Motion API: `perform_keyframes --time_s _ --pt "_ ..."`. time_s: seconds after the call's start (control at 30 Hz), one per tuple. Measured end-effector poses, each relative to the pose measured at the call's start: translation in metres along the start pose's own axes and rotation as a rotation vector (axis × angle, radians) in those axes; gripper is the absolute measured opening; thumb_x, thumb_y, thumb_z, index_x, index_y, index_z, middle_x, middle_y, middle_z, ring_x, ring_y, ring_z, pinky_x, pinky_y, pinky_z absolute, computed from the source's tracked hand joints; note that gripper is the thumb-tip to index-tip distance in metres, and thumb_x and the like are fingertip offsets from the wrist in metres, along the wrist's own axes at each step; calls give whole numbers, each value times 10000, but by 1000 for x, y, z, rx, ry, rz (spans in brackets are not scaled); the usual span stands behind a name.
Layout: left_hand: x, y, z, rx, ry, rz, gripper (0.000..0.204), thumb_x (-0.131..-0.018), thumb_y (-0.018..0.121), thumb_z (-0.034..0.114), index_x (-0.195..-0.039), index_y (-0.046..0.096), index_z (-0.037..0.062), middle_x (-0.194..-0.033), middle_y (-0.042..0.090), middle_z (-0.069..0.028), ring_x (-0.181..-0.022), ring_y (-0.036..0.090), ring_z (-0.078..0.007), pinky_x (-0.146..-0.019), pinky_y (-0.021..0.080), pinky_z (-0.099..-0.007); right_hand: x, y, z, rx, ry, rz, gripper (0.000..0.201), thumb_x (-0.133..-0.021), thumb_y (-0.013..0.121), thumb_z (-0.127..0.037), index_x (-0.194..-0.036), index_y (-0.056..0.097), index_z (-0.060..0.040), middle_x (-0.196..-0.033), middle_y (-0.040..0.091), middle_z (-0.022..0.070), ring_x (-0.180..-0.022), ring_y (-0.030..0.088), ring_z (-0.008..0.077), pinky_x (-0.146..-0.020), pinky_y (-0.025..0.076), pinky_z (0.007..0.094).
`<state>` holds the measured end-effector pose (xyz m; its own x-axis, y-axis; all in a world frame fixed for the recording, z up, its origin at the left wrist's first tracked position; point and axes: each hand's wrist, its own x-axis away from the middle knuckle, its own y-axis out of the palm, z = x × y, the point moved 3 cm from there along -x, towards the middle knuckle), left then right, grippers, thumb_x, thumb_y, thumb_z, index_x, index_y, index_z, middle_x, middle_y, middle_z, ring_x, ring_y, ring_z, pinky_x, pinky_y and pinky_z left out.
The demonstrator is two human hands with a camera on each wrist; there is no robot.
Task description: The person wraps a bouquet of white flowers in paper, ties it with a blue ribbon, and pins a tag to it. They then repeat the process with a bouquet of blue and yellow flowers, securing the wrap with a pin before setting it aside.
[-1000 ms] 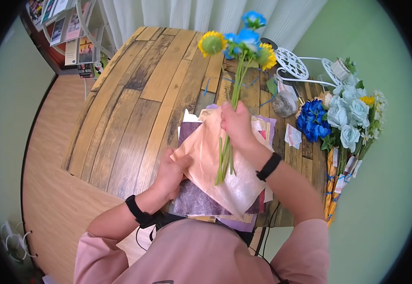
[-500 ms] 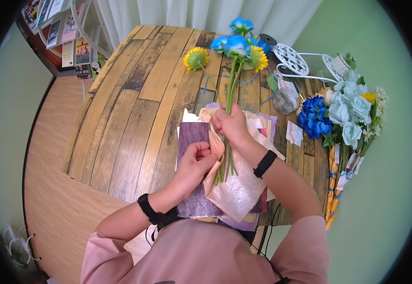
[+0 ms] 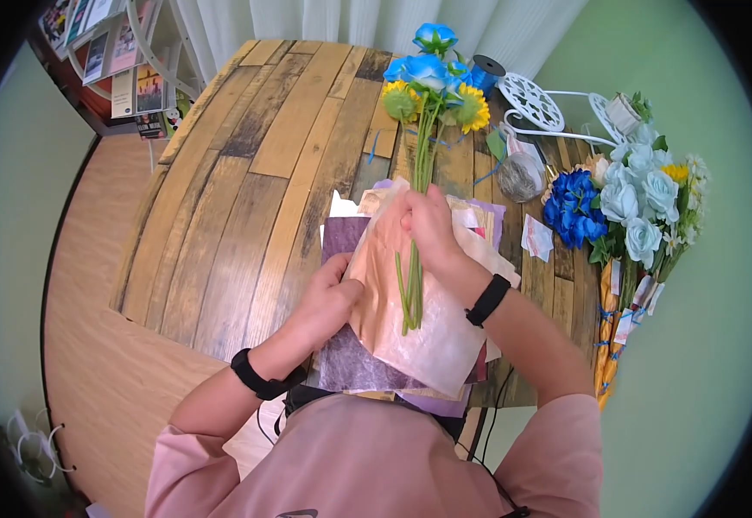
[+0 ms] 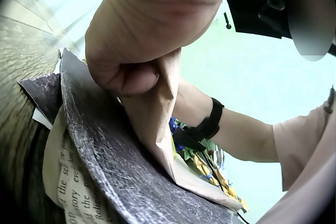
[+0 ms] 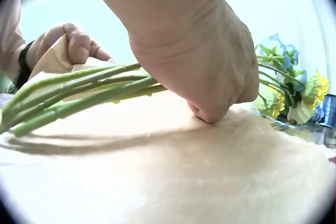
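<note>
Blue flowers [image 3: 428, 72] and yellow sunflowers [image 3: 471, 107] stand at the top of one bunch, their green stems [image 3: 412, 293] running down over peach wrapping paper [image 3: 377, 289]. My right hand [image 3: 434, 226] grips the stems around their middle; in the right wrist view its curled fingers rest close to the paper. With my left hand [image 3: 328, 298] I pinch the paper's left edge, which rises in a fold; the left wrist view shows thumb and fingers [image 4: 139, 79] on that fold. Dark purple paper [image 3: 363, 361] lies underneath, and printed paper [image 4: 79, 187] shows below it.
On the right lie pale blue roses [image 3: 639, 198], a dark blue bloom [image 3: 573, 207] and wrapped orange stems [image 3: 605, 345]. Behind them are a white metal stand [image 3: 529, 102], a ribbon spool [image 3: 485, 73] and a round grey object [image 3: 521, 177]. Blue ties [image 3: 373, 147] lie on the wooden table [image 3: 212, 198].
The left hand went inward, folding the paper toward the stems, then back left, and the paper has spread flatter. The left sunflower has come in closer to the blue flowers.
</note>
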<state>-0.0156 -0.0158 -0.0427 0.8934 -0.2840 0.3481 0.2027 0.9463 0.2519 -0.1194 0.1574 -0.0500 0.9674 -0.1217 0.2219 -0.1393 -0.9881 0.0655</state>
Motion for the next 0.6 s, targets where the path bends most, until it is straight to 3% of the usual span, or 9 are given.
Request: perform_keyframes --time_s 0.1,0.17,0.33,0.4,0.53,0.6 --pt "3 5 1 80 -3 15 417 -829 492 10 -1240 532 -51 -1131 615 -107 -1036 593 -161 -917 471 -289 -4 -1 9 3 -62 -10 157 -875 534 -124 -995 537 -22 -749 535 27 -641 492 123 -564 426 305" --pt "4 11 4 99 25 17 431 -827 488 11 -1251 533 -48 -1130 616 -102 -1032 594 -159 -918 468 -286 -10 -3 11 92 37 -137 138 -865 559 -137 -925 564 -13 -732 548 25 -631 512 129 -556 436 317" --pt "2 28 10 109 126 -33 426 -874 504 57 -1288 533 -36 -1129 619 -75 -1017 587 -145 -919 456 -277 -20 -5 -2 246 83 -249 187 -867 612 -192 -837 626 -8 -727 602 45 -621 568 140 -552 455 310" --pt "7 35 18 112 4 -79 368 -947 547 166 -1269 573 -11 -1107 619 -48 -988 569 -126 -910 448 -270 -26 -13 -3 309 85 -315 215 -868 628 -214 -815 643 -6 -728 621 53 -625 590 144 -554 462 305" --pt "-11 36 -6 153 -35 -176 341 -942 620 187 -1214 611 -18 -1039 605 -52 -908 569 -149 -820 478 -286 -17 -21 -29 514 194 -345 242 -873 639 -236 -857 659 4 -652 618 46 -527 578 115 -453 431 281" --pt "-15 40 -7 -406 320 -84 295 -901 658 126 -1151 639 -30 -1023 576 -76 -891 571 -178 -792 485 -306 -17 -21 -28 550 228 -367 239 -874 641 -235 -858 661 2 -625 611 42 -490 565 104 -416 414 275"
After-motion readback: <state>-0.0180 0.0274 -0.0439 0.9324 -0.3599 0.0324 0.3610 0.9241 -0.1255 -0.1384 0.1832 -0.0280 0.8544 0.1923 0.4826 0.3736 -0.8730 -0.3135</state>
